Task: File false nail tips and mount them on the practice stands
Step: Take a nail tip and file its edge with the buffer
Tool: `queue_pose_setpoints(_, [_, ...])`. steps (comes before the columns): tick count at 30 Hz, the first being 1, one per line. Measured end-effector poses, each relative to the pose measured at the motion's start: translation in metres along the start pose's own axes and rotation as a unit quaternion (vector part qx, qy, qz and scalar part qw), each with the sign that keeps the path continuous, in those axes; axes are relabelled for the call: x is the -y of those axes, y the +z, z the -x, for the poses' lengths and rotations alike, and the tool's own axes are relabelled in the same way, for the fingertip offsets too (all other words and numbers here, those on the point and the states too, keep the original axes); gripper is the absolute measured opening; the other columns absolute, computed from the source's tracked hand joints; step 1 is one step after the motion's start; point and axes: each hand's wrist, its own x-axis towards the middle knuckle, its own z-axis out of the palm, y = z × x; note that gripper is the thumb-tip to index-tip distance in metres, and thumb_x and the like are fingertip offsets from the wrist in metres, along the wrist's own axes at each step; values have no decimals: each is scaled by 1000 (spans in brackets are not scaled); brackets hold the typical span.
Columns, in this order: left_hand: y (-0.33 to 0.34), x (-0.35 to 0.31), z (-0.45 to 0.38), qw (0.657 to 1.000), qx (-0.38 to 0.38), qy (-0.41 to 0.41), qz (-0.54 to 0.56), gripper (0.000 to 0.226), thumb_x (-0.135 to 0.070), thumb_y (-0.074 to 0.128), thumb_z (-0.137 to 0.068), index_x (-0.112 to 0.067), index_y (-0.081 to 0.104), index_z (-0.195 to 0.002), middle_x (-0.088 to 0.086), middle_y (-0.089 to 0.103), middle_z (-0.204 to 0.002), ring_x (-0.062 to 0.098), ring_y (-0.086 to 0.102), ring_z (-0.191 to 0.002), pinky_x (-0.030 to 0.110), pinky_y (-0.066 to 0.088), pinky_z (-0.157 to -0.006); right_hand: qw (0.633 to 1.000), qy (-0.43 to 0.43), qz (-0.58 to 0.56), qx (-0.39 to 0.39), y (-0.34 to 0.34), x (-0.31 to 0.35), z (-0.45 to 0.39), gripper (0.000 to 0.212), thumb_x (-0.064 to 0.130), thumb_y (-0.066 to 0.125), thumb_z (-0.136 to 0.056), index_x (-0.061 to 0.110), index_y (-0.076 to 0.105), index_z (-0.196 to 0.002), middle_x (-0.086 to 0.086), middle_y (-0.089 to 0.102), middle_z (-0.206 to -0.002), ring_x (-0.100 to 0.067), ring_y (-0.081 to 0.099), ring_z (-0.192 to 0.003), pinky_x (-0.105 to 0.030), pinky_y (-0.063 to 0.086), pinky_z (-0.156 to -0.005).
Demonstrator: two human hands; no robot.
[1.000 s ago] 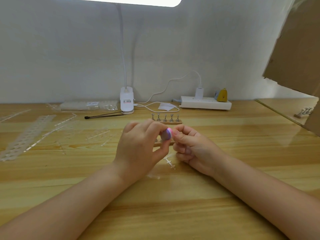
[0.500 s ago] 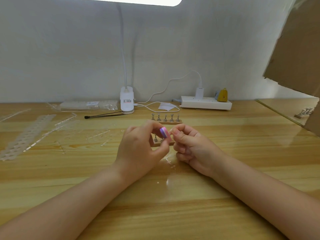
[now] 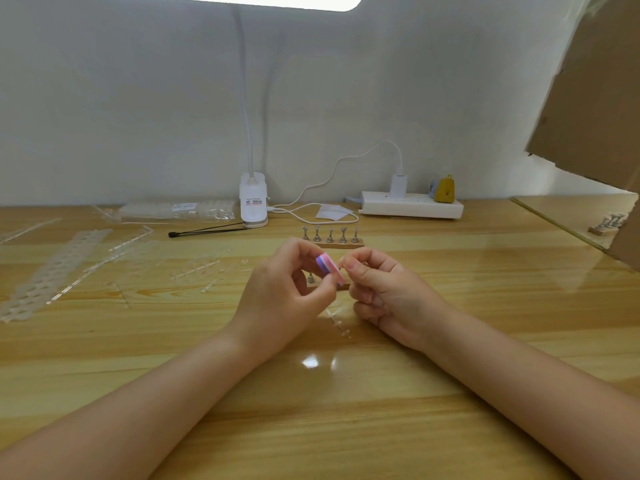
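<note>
Filing step, by the look of it. Small pink-and-purple file block pinched between thumb and fingers of the left hand, held above the middle of the bench. Right hand close against it, fingertips curled together at the block's edge, presumably pinching a clear nail tip; tip itself too small and transparent to make out. Hands nearly touching, both clear of the bench top.

Directly behind the hands, partly hidden, a wooden practice stand with one metal post showing. Further toward the far edge, a second practice stand with five bare metal holders, none carrying a tip. Mounting apparently not begun on that one.

Next move, as judged: short strokes of the block along the tip's edge, then a steady seat of the tip onto a holder; a firm pinch needed, since the tip is slippery and easy to lose.

Left half of the bench: clear tip sprues scattered. Far edge: lamp base with a label, writing too small to read; bagged tips with a white label, equally unreadable; white power strip.
</note>
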Motion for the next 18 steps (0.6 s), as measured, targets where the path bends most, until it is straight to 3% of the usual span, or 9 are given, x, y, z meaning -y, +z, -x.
queue_pose_setpoints(6, [-3,-1,-2,998,-55,-8,37,18,-32,67,-79,-28,54,-90,-8,66,-83,16,56,-62,36,50,-57,1000,8,-2,-10,0,1,-1,13,17,65,-75,11,58,-84,7,51,-56,-4,35,-41,-15,25,-35])
queue_pose_setpoints(10, [-4,0,-1,999,-22,-13,20,20,-18,71,-83,-25,54,-91,-7,67,-83,17,54,-60,40,48,-57,1000,16,-7,-21,-1,0,-1,13,16,65,-77,10,59,-86,5,49,-60,-6,33,-45,-15,24,-36])
queue_pose_setpoints(13, [-4,1,-1,1000,-22,-14,13,18,-19,70,-80,-21,54,-89,-6,67,-80,17,53,-56,39,47,-56,999,12,-15,-28,0,0,-3,17,17,66,-74,10,59,-87,3,46,-62,-5,32,-44,-14,24,-34])
queue_pose_setpoints(18, [0,0,1,997,30,-55,40,17,-16,73,-80,-15,58,-88,-12,70,-75,17,49,-52,32,44,-51,1000,8,-2,4,-2,-1,-2,5,18,67,-74,13,65,-77,0,61,-64,-3,37,-43,-13,27,-34])
